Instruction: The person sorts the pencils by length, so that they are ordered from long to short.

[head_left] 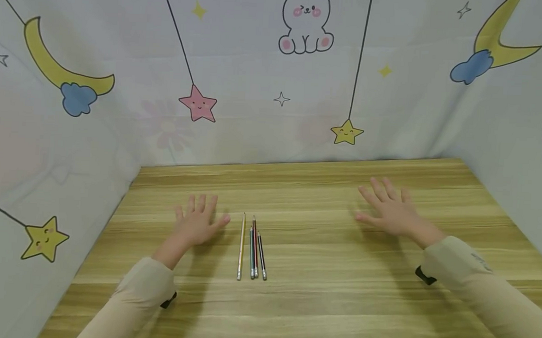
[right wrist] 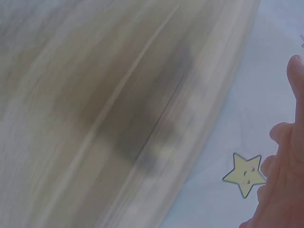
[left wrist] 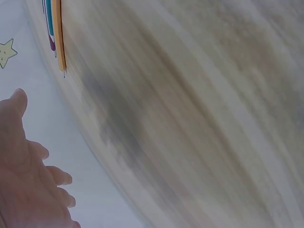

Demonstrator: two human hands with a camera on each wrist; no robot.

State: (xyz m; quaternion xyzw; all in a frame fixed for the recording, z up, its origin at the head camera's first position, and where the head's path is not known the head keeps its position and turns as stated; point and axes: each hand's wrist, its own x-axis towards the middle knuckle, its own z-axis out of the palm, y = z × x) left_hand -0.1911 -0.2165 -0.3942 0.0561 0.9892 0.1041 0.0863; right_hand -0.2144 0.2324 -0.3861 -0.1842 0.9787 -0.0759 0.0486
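Several pencils lie on the wooden table in the head view, tips pointing away and eraser ends nearer. A yellow pencil is a little apart on the left. Close beside it lie a green pencil, a red-and-black pencil and a dark blue pencil. My left hand hovers left of them with its fingers spread, its thumb nearest the yellow one. Well to the right, my right hand is also held over the table, fingers spread. Neither hand holds anything.
The wood-grain table meets a pale fabric backdrop printed with stars, moons and a rabbit, along its back and sides. Shadows of both arms fall on the tabletop. A dark strap piece shows under the right sleeve.
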